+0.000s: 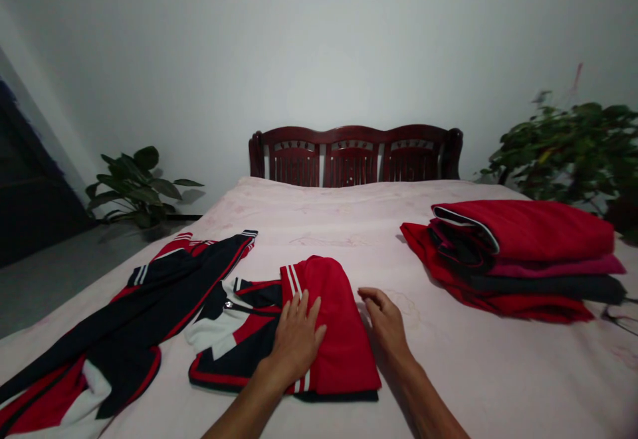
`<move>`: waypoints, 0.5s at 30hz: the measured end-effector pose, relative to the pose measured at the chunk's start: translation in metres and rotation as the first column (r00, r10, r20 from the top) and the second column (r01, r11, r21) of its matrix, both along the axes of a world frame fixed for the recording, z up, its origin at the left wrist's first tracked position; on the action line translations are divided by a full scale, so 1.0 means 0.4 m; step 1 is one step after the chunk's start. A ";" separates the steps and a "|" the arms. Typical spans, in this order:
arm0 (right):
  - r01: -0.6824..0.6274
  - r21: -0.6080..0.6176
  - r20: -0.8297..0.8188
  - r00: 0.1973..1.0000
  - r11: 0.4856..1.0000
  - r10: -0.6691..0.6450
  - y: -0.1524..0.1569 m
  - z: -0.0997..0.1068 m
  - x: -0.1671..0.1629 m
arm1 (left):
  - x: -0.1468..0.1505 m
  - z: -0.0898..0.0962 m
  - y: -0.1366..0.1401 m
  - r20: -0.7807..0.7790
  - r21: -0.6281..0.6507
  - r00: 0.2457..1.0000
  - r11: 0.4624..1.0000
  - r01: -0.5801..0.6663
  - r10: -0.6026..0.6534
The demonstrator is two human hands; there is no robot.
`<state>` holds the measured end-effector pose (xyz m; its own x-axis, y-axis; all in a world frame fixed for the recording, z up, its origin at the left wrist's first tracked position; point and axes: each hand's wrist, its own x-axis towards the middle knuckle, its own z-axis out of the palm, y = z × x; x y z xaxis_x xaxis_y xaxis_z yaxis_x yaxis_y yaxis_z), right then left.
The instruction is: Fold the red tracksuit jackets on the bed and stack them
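A partly folded jacket point(343, 333) in red, navy and white lies on the bed in front of me, its red part with white stripes laid over the right side. On that red part, near the stripes, my left hand point(299, 333) rests flat with its fingers spread. My right hand point(386, 323) is just off the jacket's right edge, over the sheet, its fingers loosely curved and holding nothing that I can see. The jacket's white collar and zip pull show at its left side.
More navy, red and white sportswear point(129, 313) lies spread at the left. A stack of folded clothes point(528, 233) sits at the right on the pink bed sheet point(319, 216). Behind stand a dark wooden headboard point(351, 157) and two leafy plants, one left point(139, 183), one right point(578, 153).
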<state>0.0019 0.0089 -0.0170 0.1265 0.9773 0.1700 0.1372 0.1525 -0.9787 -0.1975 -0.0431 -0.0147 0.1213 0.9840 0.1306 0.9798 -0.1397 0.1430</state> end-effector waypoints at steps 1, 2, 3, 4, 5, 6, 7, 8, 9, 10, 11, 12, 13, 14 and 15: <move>0.023 0.054 0.153 0.988 0.998 -0.031 0.009 -0.014 0.022 | -0.001 0.002 -0.015 0.001 -0.001 1.000 1.000 -0.009 0.009; 0.022 0.103 0.306 0.951 0.994 -0.053 0.013 -0.028 0.038 | -0.003 0.006 -0.026 0.003 -0.002 1.000 1.000 -0.012 0.012; 0.002 0.139 0.446 0.892 0.990 -0.064 0.014 -0.040 0.049 | -0.006 0.009 -0.034 0.006 -0.001 1.000 1.000 -0.011 0.011; -0.032 0.160 0.566 0.822 0.987 -0.065 0.013 -0.050 0.055 | -0.009 0.012 -0.038 0.011 0.002 1.000 1.000 -0.007 0.007; -0.075 0.167 0.660 0.750 0.983 -0.055 0.010 -0.057 0.056 | -0.011 0.014 -0.041 0.017 0.006 1.000 1.000 0.000 0.000; -0.108 0.164 0.726 0.686 0.981 -0.046 0.007 -0.061 0.054 | -0.013 0.014 -0.042 0.023 0.011 1.000 1.000 0.008 -0.008; -0.135 0.155 0.772 0.635 0.979 -0.035 0.004 -0.064 0.051 | -0.015 0.014 -0.042 0.029 0.018 1.000 1.000 0.012 -0.012; -0.159 0.146 0.803 0.595 0.976 -0.023 0.001 -0.064 0.048 | -0.017 0.013 -0.042 0.033 0.024 0.999 1.000 0.011 -0.011; -0.180 0.140 0.824 0.566 0.974 -0.014 0.000 -0.064 0.046 | -0.017 0.012 -0.042 0.037 0.031 0.999 1.000 0.007 -0.008; -0.198 0.135 0.839 0.545 0.971 -0.006 -0.001 -0.064 0.044 | -0.018 0.010 -0.042 0.041 0.036 0.999 0.999 0.003 -0.004; -0.212 0.134 0.849 0.528 0.968 -0.002 -0.001 -0.064 0.044 | -0.018 0.008 -0.042 0.046 0.040 0.999 0.999 -0.002 0.000; -0.219 0.132 0.857 0.515 0.967 -0.001 -0.001 -0.065 0.045 | -0.018 0.006 -0.042 0.052 0.044 0.999 0.999 -0.005 0.002; -0.222 0.131 0.862 0.507 0.966 0.000 0.000 -0.065 0.046 | -0.019 0.005 -0.043 0.059 0.047 0.998 0.999 -0.004 0.001; -0.223 0.129 0.865 0.503 0.966 0.000 0.000 -0.066 0.047 | -0.019 0.004 -0.043 0.066 0.050 0.998 0.999 -0.002 -0.002; -0.221 0.130 0.865 0.502 0.967 -0.001 0.001 -0.067 0.048 | -0.020 0.004 -0.043 0.073 0.053 0.997 0.999 0.001 -0.005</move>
<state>0.0211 0.0092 -0.0438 -0.2946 0.9009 0.3188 0.8536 0.3981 -0.3361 -0.2054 -0.0605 -0.0133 0.1128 0.9752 0.1907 0.9665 -0.1522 0.2065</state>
